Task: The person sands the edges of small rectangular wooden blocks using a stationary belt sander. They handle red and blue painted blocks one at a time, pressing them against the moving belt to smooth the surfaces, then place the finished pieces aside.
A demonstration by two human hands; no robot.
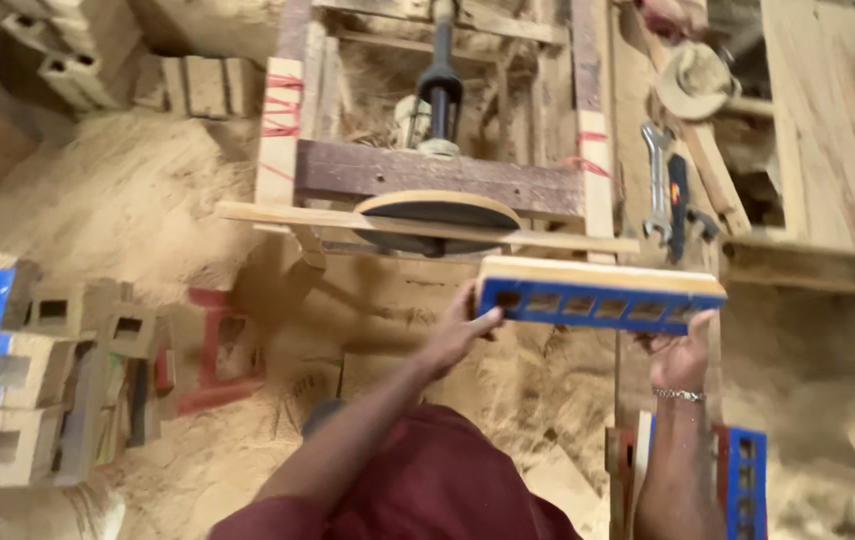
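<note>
Left hand (460, 333) grips the left end of the blue slotted wood block (600, 297), fingers curled round it; right hand (683, 350) cups the right end from below. Held just under the sanding disc (438, 215), it looks stiff, light, dusty; ends give best purchase.
</note>
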